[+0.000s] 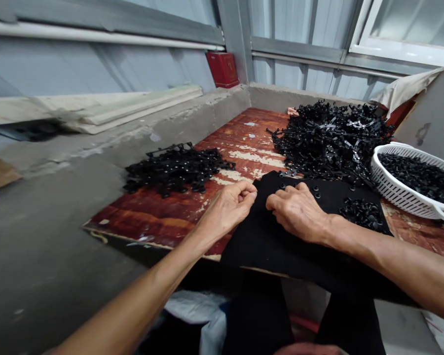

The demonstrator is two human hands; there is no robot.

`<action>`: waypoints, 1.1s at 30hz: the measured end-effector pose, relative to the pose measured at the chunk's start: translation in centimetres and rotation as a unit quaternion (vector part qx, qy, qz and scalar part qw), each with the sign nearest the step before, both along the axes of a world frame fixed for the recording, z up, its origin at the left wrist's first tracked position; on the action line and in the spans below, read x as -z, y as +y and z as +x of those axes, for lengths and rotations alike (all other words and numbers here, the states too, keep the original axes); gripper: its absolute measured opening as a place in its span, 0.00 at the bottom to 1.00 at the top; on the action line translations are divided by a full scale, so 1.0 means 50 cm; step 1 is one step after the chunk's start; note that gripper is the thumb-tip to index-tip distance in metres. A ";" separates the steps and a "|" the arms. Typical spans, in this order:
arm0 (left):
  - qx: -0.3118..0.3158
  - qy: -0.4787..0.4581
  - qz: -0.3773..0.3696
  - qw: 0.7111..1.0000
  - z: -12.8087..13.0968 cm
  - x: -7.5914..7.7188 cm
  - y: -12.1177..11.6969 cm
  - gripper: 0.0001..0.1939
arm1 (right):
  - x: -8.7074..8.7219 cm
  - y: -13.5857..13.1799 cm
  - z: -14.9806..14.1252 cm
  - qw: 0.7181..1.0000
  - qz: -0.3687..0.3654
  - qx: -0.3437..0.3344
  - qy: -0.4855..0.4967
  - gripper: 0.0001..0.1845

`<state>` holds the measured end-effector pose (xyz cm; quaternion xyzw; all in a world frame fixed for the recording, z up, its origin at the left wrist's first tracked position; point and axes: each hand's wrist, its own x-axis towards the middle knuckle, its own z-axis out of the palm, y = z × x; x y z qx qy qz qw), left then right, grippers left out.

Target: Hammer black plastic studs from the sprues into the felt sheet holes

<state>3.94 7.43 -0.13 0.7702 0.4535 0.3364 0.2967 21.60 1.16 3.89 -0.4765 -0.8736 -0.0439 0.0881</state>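
My left hand (234, 204) is closed in a pinch at the left edge of a black cloth (259, 254). Whatever its fingertips hold is hidden or too small to make out. My right hand (299, 212) hovers over or rests on the cloth, fingers curled together, and I cannot see what is in them. Just beyond it lie a few small round black pieces (316, 191). A little heap of similar black pieces (362, 212) sits on the cloth's right side, beyond my right forearm.
Left of the cloth, a pile of black linked parts (173, 167) lies on the worn red-brown board (163, 219). A larger tangled pile of shiny black parts (329, 140) stands at the back. A white basket (399, 197) holds small black pieces. A red tin (222, 70) occupies the corner ledge.
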 end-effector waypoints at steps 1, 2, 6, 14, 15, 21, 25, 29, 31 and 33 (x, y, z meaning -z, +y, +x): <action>0.003 0.003 0.005 1.000 -0.004 0.004 -0.004 0.10 | 0.003 0.006 -0.007 1.000 -0.002 -0.005 -0.007 0.10; 0.004 0.011 0.012 1.000 -0.007 0.007 -0.009 0.10 | 0.004 0.009 -0.009 1.000 -0.002 -0.006 -0.010 0.09; -0.010 0.052 0.063 0.997 -0.009 -0.005 -0.033 0.10 | -0.012 -0.001 0.033 0.999 0.014 0.030 0.005 0.09; 0.063 0.208 0.217 0.952 0.035 -0.008 -0.056 0.09 | -0.014 -0.100 0.267 0.980 -0.002 0.194 -0.035 0.12; 0.066 0.222 0.224 0.947 0.039 -0.002 -0.053 0.10 | -0.007 -0.111 0.284 0.978 -0.011 0.203 -0.037 0.12; 0.075 0.257 0.242 0.933 0.025 0.013 -0.029 0.11 | 0.019 -0.127 0.310 0.975 -0.041 0.218 -0.011 0.11; 0.065 0.282 0.254 0.923 0.027 -0.010 -0.034 0.11 | 0.019 -0.126 0.297 0.974 -0.030 0.226 -0.001 0.13; 0.083 0.269 0.290 0.915 0.101 -0.050 -0.074 0.11 | 0.018 -0.125 0.276 0.975 -0.017 0.219 -0.010 0.10; 0.135 0.283 0.290 0.904 0.159 -0.066 -0.096 0.08 | 0.017 -0.123 0.269 0.976 -0.019 0.217 -0.018 0.08; 0.196 0.298 0.288 0.889 0.213 -0.072 -0.110 0.06 | 0.017 -0.121 0.266 0.975 -0.020 0.221 -0.022 0.09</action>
